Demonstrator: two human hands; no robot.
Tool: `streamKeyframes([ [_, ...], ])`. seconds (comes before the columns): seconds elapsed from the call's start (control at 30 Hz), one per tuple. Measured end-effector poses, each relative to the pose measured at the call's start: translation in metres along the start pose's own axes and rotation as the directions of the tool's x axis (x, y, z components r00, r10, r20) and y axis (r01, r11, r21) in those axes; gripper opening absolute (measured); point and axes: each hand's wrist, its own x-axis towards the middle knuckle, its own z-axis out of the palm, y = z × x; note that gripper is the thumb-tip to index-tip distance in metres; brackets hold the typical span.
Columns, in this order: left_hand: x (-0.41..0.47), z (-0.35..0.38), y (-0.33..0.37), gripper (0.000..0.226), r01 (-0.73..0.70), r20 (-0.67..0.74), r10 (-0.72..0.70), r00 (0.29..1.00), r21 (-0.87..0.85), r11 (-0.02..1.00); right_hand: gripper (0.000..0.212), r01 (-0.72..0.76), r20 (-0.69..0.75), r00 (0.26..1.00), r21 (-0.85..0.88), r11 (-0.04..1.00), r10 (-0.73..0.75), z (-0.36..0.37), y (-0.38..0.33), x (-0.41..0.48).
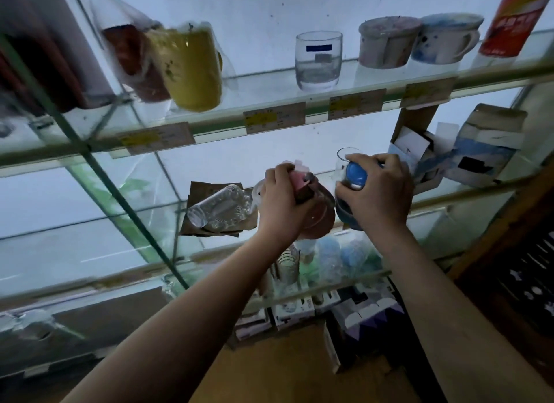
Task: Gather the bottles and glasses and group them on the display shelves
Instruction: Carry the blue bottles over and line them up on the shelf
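Glass display shelves (209, 126) stand against a pale wall (239, 6) in the head view, with paper price labels (274, 117) stuck along the front edge of the upper one. On that upper shelf, from left to right, sit a red cup (132, 57) and a yellow cup (192, 69) wrapped in clear plastic, a clear tumbler (318, 60) with a blue sticker, two speckled ceramic mugs (386, 42) touching each other, and a red can (512, 21) at the far right. Both bare forearms reach up to the middle shelf (449, 198). The left hand (280, 204) has its fingers curled round the top of a pink-lidded bottle (299, 182), whose brownish body tilts down and to the right below the palm. The right hand (379, 192) grips a blue-capped bottle (356, 171), fingers wrapped over its upper part and the cap showing between thumb and forefinger. The two held bottles are close together, nearly touching. A clear drinking glass (341, 162) stands upright just behind the blue cap, between the two hands. To the left of the left hand a clear patterned bottle (218, 207) lies on its side on a piece of brown cardboard (207, 189). Right of the right hand are opened cardboard boxes (485, 144). On the shelf below, blurred through the glass, stand a ribbed glass (287, 264) and some bluish items.
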Motion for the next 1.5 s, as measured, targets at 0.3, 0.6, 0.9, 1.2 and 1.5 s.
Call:
streamKeyframes([
  [0.3, -0.064, -0.157, -0.037, 0.068, -0.06, -0.097, 0.062, 0.993, 0.022, 0.998, 0.045, 0.151, -0.007, 0.988, 0.02, 0.988, -0.151, -0.019, -0.152, -0.077],
  [0.6, -0.155, -0.343, -0.093, 0.07, 0.02, -0.246, 0.005, 0.969, 0.101, 0.995, 0.046, 0.324, 0.055, 0.941, 0.152, 0.934, -0.335, -0.013, -0.318, -0.18],
  [0.9, -0.239, -0.485, -0.133, 0.071, 0.18, -0.463, -0.107, 0.88, 0.116, 0.977, 0.045, 0.51, 0.054, 0.841, 0.257, 0.821, -0.539, -0.008, -0.455, -0.255],
  [1.2, -0.282, -0.573, -0.177, 0.072, 0.283, -0.593, -0.157, 0.789, 0.124, 0.951, 0.052, 0.605, 0.069, 0.733, 0.387, 0.696, -0.677, 0.017, -0.551, -0.295],
  [1.5, -0.296, -0.662, -0.251, 0.063, 0.329, -0.696, -0.144, 0.704, 0.139, 0.934, 0.049, 0.597, 0.091, 0.659, 0.54, 0.593, -0.747, 0.082, -0.653, -0.334],
])
